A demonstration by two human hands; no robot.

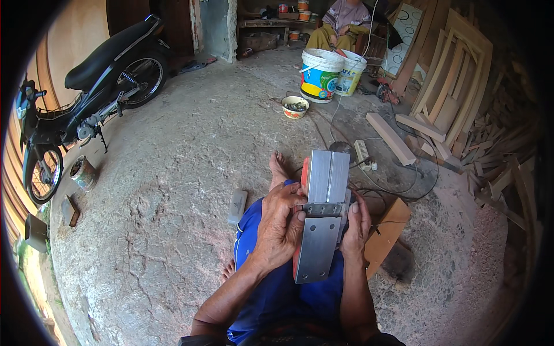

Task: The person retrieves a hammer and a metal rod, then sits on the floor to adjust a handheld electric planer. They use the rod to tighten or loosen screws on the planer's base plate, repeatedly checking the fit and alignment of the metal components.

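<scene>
An electric hand planer (321,248) is turned sole up above my lap, its two flat metal plates facing me. The cutter slot crosses it between the plates, and bits of red body show along its left edge. My left hand (278,224) grips its left side, with the thumb by the slot. From the other side my right hand (354,226) holds it, fingers closed along the edge. The planer's underside hides part of both hands' fingers. Beneath it are my knees in blue cloth (248,230).
A wooden board (392,228) lies by my right leg, near a power strip (363,154) and cables. A grey block (237,206) lies to the left. Ahead are a bowl (295,108), a paint bucket (319,78) and a seated person (344,23). A motorcycle (95,95) stands left; timber (391,138) lies right.
</scene>
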